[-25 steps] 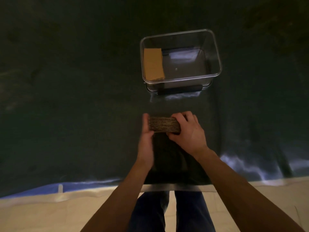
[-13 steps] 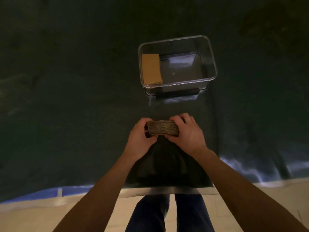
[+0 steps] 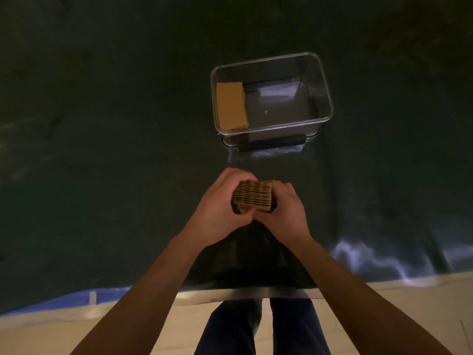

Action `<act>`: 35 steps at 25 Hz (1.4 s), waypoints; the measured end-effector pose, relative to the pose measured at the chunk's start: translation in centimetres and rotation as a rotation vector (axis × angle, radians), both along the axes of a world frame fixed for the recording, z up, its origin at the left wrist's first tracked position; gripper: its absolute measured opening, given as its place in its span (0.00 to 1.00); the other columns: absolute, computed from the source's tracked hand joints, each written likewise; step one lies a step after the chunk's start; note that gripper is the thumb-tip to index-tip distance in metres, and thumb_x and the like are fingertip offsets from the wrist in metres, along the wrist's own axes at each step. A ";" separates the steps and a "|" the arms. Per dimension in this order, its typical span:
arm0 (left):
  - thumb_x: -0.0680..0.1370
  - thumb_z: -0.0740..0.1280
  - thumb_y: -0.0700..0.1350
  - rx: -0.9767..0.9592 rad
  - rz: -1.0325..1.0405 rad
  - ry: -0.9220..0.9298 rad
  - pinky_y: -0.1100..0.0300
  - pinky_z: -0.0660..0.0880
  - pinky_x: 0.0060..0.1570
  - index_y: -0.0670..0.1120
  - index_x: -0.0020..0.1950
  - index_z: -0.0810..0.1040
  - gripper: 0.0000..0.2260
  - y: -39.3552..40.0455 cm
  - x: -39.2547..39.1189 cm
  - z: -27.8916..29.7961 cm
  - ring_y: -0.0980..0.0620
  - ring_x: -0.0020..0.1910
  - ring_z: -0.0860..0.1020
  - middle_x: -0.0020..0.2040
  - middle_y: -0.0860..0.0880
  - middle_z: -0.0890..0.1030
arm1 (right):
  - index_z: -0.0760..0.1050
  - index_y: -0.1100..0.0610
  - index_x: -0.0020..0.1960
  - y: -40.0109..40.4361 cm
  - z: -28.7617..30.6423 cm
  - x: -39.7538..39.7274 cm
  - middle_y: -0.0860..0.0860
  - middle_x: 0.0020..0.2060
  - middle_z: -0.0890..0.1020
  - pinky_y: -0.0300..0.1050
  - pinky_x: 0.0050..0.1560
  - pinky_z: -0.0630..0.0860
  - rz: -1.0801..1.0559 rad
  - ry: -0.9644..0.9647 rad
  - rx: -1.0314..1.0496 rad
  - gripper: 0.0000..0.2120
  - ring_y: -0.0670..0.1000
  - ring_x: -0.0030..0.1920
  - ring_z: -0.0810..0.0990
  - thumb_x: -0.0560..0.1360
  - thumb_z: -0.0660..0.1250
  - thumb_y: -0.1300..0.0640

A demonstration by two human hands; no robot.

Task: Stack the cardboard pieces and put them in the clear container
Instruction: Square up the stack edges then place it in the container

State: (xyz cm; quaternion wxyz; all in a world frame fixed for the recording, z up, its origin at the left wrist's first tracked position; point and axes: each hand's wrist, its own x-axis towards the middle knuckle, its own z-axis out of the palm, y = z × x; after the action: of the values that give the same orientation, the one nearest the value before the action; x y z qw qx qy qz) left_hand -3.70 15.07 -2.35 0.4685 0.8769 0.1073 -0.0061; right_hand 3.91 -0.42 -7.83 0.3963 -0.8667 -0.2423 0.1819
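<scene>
A thick stack of brown cardboard pieces point(image 3: 253, 196) is held between both hands over the dark table, its corrugated edges facing me. My left hand point(image 3: 220, 208) wraps the stack's left side and my right hand point(image 3: 286, 213) grips its right side. Beyond the hands stands the clear container point(image 3: 320, 80), a rectangular plastic tub. Another stack of cardboard point(image 3: 231, 106) lies flat inside it against the left wall.
The dark tablecloth point(image 3: 102, 149) covers the table, whose near edge point(image 3: 243, 293) runs just above my legs. A pale floor lies below. A black handle or clip point(image 3: 271, 144) sits on the container's near side.
My left hand has curled round the stack from flat against its end. The stack has turned from wide and flat-on to narrower and tilted. The container looks slightly lower in view.
</scene>
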 end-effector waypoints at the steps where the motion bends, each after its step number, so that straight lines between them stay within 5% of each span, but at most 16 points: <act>1: 0.67 0.76 0.37 0.009 0.001 0.025 0.73 0.70 0.53 0.56 0.58 0.72 0.25 -0.3 -0.1 -0.7 0.64 0.55 0.74 0.55 0.59 0.71 | 0.76 0.49 0.56 -0.1 -0.5 -0.2 0.44 0.50 0.80 0.48 0.49 0.76 0.003 -0.019 -0.041 0.23 0.47 0.52 0.74 0.64 0.74 0.43; 7: 0.69 0.75 0.39 0.020 -0.010 0.103 0.69 0.70 0.51 0.53 0.61 0.71 0.24 -0.3 0.3 -2.0 0.62 0.53 0.73 0.56 0.58 0.71 | 0.73 0.49 0.61 0.3 -0.6 -0.1 0.44 0.54 0.79 0.48 0.52 0.75 0.030 -0.046 -0.055 0.28 0.49 0.54 0.73 0.64 0.77 0.49; 10: 0.69 0.76 0.42 0.092 -0.070 0.127 0.59 0.74 0.59 0.56 0.66 0.67 0.30 0.1 0.5 -1.9 0.56 0.63 0.72 0.61 0.57 0.68 | 0.73 0.48 0.59 0.5 -0.5 0.1 0.38 0.50 0.76 0.49 0.51 0.76 0.051 0.045 -0.038 0.24 0.47 0.53 0.74 0.66 0.77 0.51; 13: 0.68 0.77 0.54 0.291 -0.073 0.040 0.42 0.56 0.77 0.58 0.79 0.50 0.47 0.2 0.0 -1.1 0.48 0.80 0.47 0.80 0.52 0.49 | 0.74 0.48 0.58 0.5 -0.7 0.1 0.38 0.51 0.77 0.47 0.51 0.76 0.036 0.048 -0.017 0.22 0.47 0.52 0.75 0.66 0.77 0.48; 16: 0.75 0.67 0.61 0.466 0.036 -0.291 0.41 0.46 0.78 0.51 0.80 0.36 0.47 -1.6 -1.0 0.3 0.46 0.80 0.37 0.80 0.52 0.35 | 0.75 0.49 0.57 0.7 -1.0 0.2 0.37 0.50 0.77 0.44 0.50 0.74 0.005 0.065 0.001 0.21 0.48 0.52 0.76 0.67 0.77 0.48; 21: 0.78 0.60 0.64 0.699 -0.148 -0.051 0.42 0.58 0.76 0.47 0.80 0.39 0.42 -3.3 -2.0 -2.4 0.48 0.81 0.44 0.82 0.46 0.44 | 0.74 0.49 0.58 0.9 -0.9 0.0 0.35 0.47 0.73 0.45 0.48 0.75 0.017 0.035 -0.027 0.22 0.47 0.49 0.75 0.67 0.71 0.43; 25: 0.78 0.61 0.62 0.710 -0.023 -0.188 0.44 0.49 0.79 0.45 0.80 0.37 0.44 -3.3 -1.9 -2.0 0.47 0.81 0.42 0.81 0.47 0.39 | 0.74 0.48 0.58 0.8 -1.1 0.0 0.39 0.49 0.77 0.44 0.51 0.73 0.023 0.030 -0.039 0.22 0.48 0.49 0.76 0.67 0.71 0.42; 29: 0.77 0.64 0.58 0.705 -0.139 -0.083 0.45 0.61 0.76 0.44 0.80 0.48 0.40 -3.8 -1.5 -2.8 0.47 0.80 0.51 0.81 0.44 0.53 | 0.75 0.53 0.59 0.9 -1.1 -0.1 0.48 0.50 0.82 0.45 0.57 0.73 0.031 0.016 -0.069 0.25 0.51 0.50 0.78 0.68 0.60 0.40; 35: 0.77 0.62 0.60 0.679 -0.168 -0.012 0.49 0.52 0.78 0.44 0.80 0.52 0.38 -3.3 -0.4 -2.1 0.48 0.80 0.51 0.81 0.45 0.55 | 0.72 0.52 0.62 1.2 -0.9 0.1 0.48 0.52 0.83 0.43 0.60 0.70 0.009 0.075 -0.078 0.27 0.52 0.53 0.80 0.68 0.59 0.39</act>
State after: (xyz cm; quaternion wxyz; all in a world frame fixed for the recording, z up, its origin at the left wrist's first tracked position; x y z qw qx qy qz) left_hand -4.10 11.80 -4.46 0.1487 0.9885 0.0277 -0.0034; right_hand 4.01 0.79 -8.72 0.3702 -0.8729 -0.2240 0.2252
